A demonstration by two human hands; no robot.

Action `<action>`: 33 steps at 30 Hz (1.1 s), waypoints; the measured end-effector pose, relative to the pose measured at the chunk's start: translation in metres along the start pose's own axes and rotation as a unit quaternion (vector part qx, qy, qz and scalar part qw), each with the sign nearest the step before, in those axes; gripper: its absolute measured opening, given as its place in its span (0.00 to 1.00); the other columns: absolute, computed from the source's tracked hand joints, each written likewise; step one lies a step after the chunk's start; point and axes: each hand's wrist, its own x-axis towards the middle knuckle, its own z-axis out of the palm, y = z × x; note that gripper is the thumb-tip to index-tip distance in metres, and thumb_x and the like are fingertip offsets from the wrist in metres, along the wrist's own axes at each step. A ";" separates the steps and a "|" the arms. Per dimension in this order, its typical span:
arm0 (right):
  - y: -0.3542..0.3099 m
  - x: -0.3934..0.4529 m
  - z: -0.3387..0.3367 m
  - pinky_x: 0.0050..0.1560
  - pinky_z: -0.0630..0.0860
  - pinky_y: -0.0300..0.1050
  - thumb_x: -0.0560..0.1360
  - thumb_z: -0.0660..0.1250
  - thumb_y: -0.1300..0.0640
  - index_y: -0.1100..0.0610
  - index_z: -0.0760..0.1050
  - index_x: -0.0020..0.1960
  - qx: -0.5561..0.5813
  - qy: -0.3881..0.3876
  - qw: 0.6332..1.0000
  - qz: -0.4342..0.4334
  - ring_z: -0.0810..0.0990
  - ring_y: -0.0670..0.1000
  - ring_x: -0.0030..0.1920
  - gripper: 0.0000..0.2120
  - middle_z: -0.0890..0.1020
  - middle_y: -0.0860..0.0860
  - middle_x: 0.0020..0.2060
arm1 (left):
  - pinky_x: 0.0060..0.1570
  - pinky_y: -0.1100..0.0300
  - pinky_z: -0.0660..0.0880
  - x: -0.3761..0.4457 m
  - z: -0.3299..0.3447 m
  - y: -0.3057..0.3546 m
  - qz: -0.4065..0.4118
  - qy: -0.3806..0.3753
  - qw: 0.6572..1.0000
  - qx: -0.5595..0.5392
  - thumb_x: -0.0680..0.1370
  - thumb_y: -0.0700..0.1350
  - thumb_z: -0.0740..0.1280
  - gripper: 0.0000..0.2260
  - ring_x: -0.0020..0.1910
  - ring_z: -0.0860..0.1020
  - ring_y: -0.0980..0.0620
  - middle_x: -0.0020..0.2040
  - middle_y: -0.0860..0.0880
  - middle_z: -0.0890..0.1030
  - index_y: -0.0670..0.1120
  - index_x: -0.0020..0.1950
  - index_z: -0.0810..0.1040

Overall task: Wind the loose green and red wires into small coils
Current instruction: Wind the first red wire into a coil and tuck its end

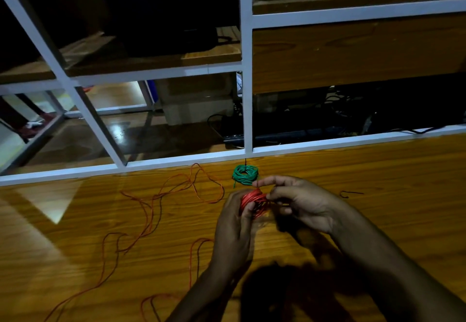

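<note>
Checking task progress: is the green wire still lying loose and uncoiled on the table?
No, the green wire sits wound in a small coil on the table, just beyond the hands.

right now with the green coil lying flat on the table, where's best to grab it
Probably pinch the green coil across its ring wall from above, one finger in the open centre and the thumb outside. It lies flat on the table, beyond both hands, so its near edge is the easiest side; avoid the loose tail at its left.

On table (378,195), at centre: finished coil (245,174) just behind both hands; loose wire (156,208) spread to left.
</note>
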 end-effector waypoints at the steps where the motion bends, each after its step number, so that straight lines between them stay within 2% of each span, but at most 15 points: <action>1: 0.003 0.002 -0.001 0.23 0.66 0.33 0.78 0.63 0.69 0.59 0.81 0.59 0.014 0.001 1.000 -0.002 0.76 0.42 0.28 0.14 0.83 0.59 0.56 | 0.55 0.50 0.78 0.000 0.001 0.000 -0.001 -0.001 1.000 0.004 0.84 0.52 0.57 0.13 0.59 0.78 0.53 0.59 0.55 0.78 0.51 0.65 0.76; 4: 0.009 0.007 0.000 0.24 0.68 0.33 0.78 0.65 0.69 0.61 0.81 0.58 0.056 0.020 0.998 -0.008 0.72 0.43 0.28 0.12 0.85 0.52 0.40 | 0.55 0.52 0.77 0.000 0.001 -0.001 -0.001 0.003 1.000 0.011 0.84 0.51 0.57 0.13 0.58 0.78 0.54 0.58 0.54 0.78 0.50 0.64 0.76; 6: 0.011 0.007 0.004 0.24 0.68 0.32 0.77 0.66 0.67 0.63 0.81 0.56 0.064 0.040 0.997 -0.017 0.70 0.43 0.28 0.09 0.84 0.49 0.35 | 0.54 0.51 0.78 0.000 0.003 -0.002 0.000 -0.006 1.000 0.024 0.84 0.52 0.56 0.13 0.57 0.78 0.55 0.57 0.55 0.78 0.51 0.63 0.76; 10: 0.012 0.005 0.014 0.24 0.68 0.32 0.77 0.67 0.69 0.67 0.79 0.50 0.029 0.107 0.992 -0.055 0.69 0.42 0.22 0.04 0.85 0.50 0.37 | 0.53 0.49 0.78 -0.002 0.007 -0.003 -0.004 -0.009 0.999 0.038 0.84 0.53 0.57 0.10 0.55 0.78 0.57 0.55 0.57 0.78 0.56 0.61 0.75; 12: 0.014 0.004 0.019 0.24 0.69 0.32 0.77 0.67 0.69 0.65 0.79 0.46 0.024 0.138 0.987 -0.072 0.71 0.41 0.22 0.03 0.84 0.53 0.40 | 0.53 0.49 0.78 -0.002 0.008 -0.005 -0.009 -0.007 0.999 0.039 0.84 0.53 0.57 0.10 0.54 0.78 0.57 0.55 0.56 0.79 0.56 0.61 0.75; 14: 0.019 0.005 0.020 0.26 0.71 0.32 0.77 0.67 0.68 0.61 0.79 0.44 0.013 0.168 0.982 -0.083 0.75 0.40 0.24 0.05 0.83 0.53 0.39 | 0.52 0.47 0.78 -0.001 0.010 -0.008 -0.020 -0.005 0.999 0.035 0.84 0.53 0.58 0.11 0.54 0.79 0.55 0.54 0.53 0.80 0.53 0.60 0.77; 18: 0.024 0.008 0.025 0.33 0.75 0.33 0.78 0.68 0.65 0.58 0.80 0.45 -0.028 0.200 0.973 -0.114 0.80 0.45 0.35 0.05 0.83 0.51 0.38 | 0.50 0.46 0.78 -0.001 0.013 -0.010 -0.034 0.012 0.999 0.030 0.83 0.52 0.59 0.12 0.52 0.80 0.52 0.52 0.52 0.81 0.49 0.60 0.78; 21: 0.027 0.013 0.027 0.36 0.76 0.36 0.78 0.68 0.64 0.57 0.80 0.46 -0.060 0.222 0.964 -0.130 0.82 0.48 0.40 0.05 0.84 0.51 0.41 | 0.50 0.49 0.78 -0.002 0.015 -0.010 -0.040 0.023 0.999 0.022 0.83 0.50 0.60 0.10 0.52 0.80 0.54 0.52 0.53 0.81 0.51 0.60 0.78; 23: 0.030 0.015 0.029 0.36 0.75 0.34 0.78 0.68 0.63 0.55 0.80 0.47 -0.106 0.245 0.953 -0.142 0.82 0.48 0.42 0.05 0.84 0.51 0.42 | 0.51 0.54 0.78 -0.003 0.016 -0.007 -0.046 0.024 0.998 0.021 0.83 0.49 0.60 0.09 0.53 0.79 0.57 0.54 0.55 0.80 0.54 0.61 0.77; 25: 0.031 0.014 0.031 0.34 0.73 0.30 0.79 0.68 0.63 0.53 0.79 0.45 -0.160 0.260 0.938 -0.162 0.81 0.46 0.42 0.07 0.83 0.48 0.41 | 0.54 0.63 0.77 -0.004 0.017 -0.003 -0.076 0.016 0.997 0.002 0.83 0.49 0.61 0.13 0.57 0.77 0.63 0.59 0.61 0.77 0.59 0.67 0.71; 27: 0.031 0.012 0.032 0.34 0.71 0.30 0.79 0.67 0.62 0.51 0.78 0.43 -0.207 0.266 0.923 -0.183 0.80 0.43 0.39 0.08 0.82 0.46 0.40 | 0.55 0.65 0.77 -0.005 0.017 -0.006 -0.098 0.006 0.995 -0.013 0.83 0.49 0.61 0.17 0.59 0.76 0.66 0.63 0.64 0.74 0.59 0.72 0.66; 30: 0.034 0.012 0.035 0.37 0.72 0.34 0.80 0.65 0.60 0.50 0.77 0.46 -0.267 0.267 0.905 -0.194 0.80 0.42 0.39 0.07 0.82 0.45 0.40 | 0.61 0.55 0.76 -0.003 0.019 -0.012 -0.105 -0.012 0.994 -0.004 0.82 0.54 0.60 0.18 0.64 0.76 0.58 0.66 0.55 0.75 0.58 0.72 0.69; 33: 0.039 0.014 0.039 0.34 0.72 0.37 0.81 0.65 0.59 0.50 0.77 0.47 -0.294 0.256 0.900 -0.194 0.80 0.45 0.35 0.06 0.82 0.46 0.37 | 0.59 0.60 0.75 -0.002 0.024 -0.014 -0.126 0.008 0.992 -0.006 0.83 0.46 0.61 0.11 0.59 0.77 0.61 0.60 0.49 0.78 0.57 0.63 0.75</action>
